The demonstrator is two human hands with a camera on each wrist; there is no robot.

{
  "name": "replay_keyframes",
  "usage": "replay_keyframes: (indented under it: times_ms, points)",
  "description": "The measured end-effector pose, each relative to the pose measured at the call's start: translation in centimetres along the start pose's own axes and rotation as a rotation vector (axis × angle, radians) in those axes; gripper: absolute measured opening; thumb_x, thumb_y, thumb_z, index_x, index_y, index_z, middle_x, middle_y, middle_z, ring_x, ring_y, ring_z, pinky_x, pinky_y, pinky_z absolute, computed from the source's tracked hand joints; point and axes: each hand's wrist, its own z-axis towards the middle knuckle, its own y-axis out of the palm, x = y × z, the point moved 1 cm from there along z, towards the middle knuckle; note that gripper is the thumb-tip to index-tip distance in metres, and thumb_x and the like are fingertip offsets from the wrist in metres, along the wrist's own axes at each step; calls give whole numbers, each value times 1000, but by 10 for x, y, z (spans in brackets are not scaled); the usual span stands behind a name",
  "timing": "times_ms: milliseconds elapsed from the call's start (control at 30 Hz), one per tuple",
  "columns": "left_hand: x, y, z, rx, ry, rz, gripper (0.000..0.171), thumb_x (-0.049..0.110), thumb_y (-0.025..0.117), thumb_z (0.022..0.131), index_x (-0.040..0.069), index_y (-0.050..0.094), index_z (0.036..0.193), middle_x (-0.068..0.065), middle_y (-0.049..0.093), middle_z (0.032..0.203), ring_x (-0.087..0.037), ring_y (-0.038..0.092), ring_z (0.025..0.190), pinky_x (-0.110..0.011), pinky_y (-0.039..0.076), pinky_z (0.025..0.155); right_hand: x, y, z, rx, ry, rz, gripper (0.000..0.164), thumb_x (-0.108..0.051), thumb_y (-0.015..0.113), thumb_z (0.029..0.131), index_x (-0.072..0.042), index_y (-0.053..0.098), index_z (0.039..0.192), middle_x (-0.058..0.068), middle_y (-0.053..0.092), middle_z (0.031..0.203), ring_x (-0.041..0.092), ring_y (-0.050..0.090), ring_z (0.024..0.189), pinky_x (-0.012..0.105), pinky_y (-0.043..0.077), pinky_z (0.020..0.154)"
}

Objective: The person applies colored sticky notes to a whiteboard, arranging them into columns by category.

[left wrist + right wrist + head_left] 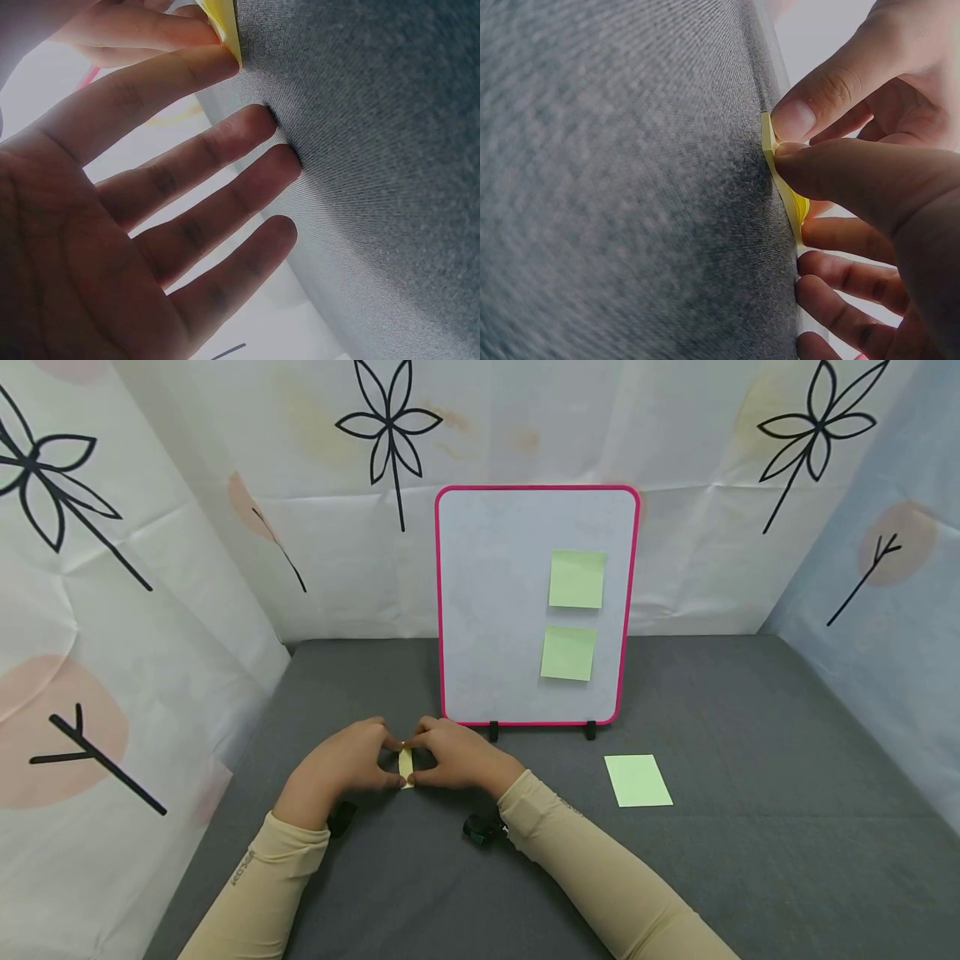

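In the head view, I have the left hand [345, 762] and right hand [459, 756] pinching yellow paper [406, 763] at the table [750, 793]; two green notes [577, 579] are on the whiteboard [495, 602], a third note [639, 781] lies loose: partway, I'd judge. Left wrist: three fingers [206, 202] straight. Right wrist: thumbs [840, 174] meeting at the paper.

- Yellow: the paper slip [406, 766].
- Pale green: two notes [577, 579] [567, 653] up there, another sheet [639, 781] lower down.
- White board [491, 593], hot-pink rim [536, 487].
- Plain dark-grey tabletop [750, 735].
- White backdrop [525, 402]: black-lined flowers [389, 422], peach circles [97, 718].
- Beige sleeves [255, 902] [615, 877], dark lettering [242, 867].
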Motion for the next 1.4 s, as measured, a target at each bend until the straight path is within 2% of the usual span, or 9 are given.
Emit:
replay_keyframes:
  times_ms: [433,800,1400]
  points:
    - [0,1,0,1,-6,2,51,28,94,81,3,79,123,-9,64,114,-18,64,92,-42,59,84,0,0,0,5,-5,-1,50,-37,79,97,-18,70,142,1,64,123,11,59,101,25,52,84]
    - [1,0,0,-3,-13,-11,49,27,93,81,4,79,122,-8,63,116,-18,64,92,-41,58,83,-1,-1,-1,-2,6,2,50,-39,78,97,-19,70,143,0,64,126,13,61,109,26,53,89]
    - [-1,2,1,4,-23,-7,50,28,93,81,4,79,123,-9,64,116,-19,64,93,-42,58,83,-3,-2,-2,-10,19,0,50,-37,79,97,-19,70,143,1,64,126,13,60,108,26,53,89]
